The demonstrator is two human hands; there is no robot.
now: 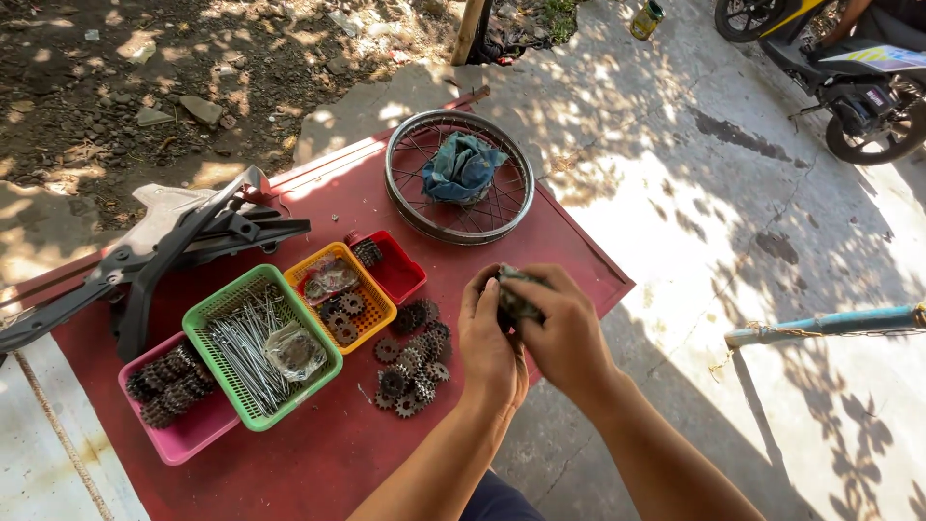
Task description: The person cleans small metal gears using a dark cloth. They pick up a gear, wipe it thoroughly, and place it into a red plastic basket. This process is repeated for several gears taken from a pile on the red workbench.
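Red metal makes up the desk (pixel 318 453), which lies low over concrete and dirt in the head view. Both hands meet above its near right edge. The left hand (pixel 489 340) and the right hand (pixel 559 333) are each closed around a small dark rag (pixel 516 294); whatever may sit inside the cloth is hidden, so I cannot tell what it wraps. Each grip is folded tight on the rag, fingers curled over it.

Just left of the hands a loose pile of small gears (pixel 413 367) lies on the desk. Farther left stand four little baskets in a slanting row: a red basket (pixel 400 275) with one gear, a yellow basket (pixel 371 309) with gears and a plastic bag, a green basket (pixel 217 309) full of thin metal spokes and another bag, and a pink basket (pixel 193 434) holding more gears. At the far side lies a spoked wheel rim (pixel 458 177) with a blue cloth (pixel 463 166) bunched at its middle. Black frame parts (pixel 164 260) rest at the far left. A motorbike (pixel 849 68) stands far right.
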